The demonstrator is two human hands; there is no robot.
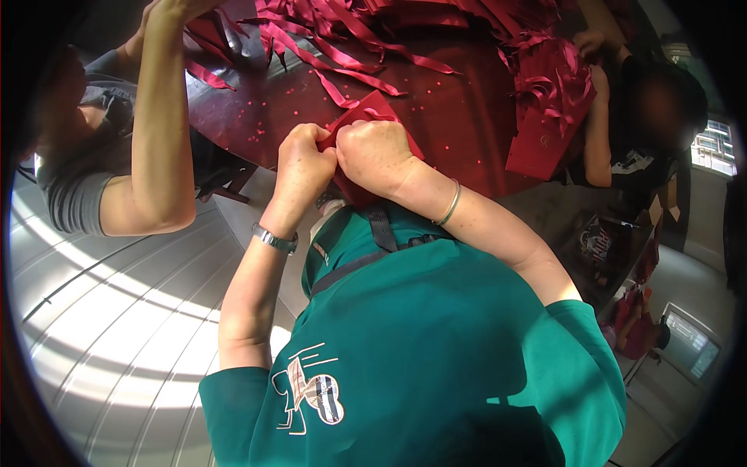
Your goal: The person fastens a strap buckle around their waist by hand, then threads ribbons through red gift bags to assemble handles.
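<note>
Nearby, ribbons, red flecks, held red piece

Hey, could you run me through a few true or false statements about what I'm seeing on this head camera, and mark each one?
1. The left hand and right hand are closed on the same red piece. True.
2. The wristwatch is on the right wrist. False: it is on the left wrist; the right one has a bangle.
3. Red ribbons lie on the table beyond the hands. True.
4. The wearer's shirt is yellow. False: it is green.
5. Another person's bare forearm shows at the left of the picture. True.
</note>
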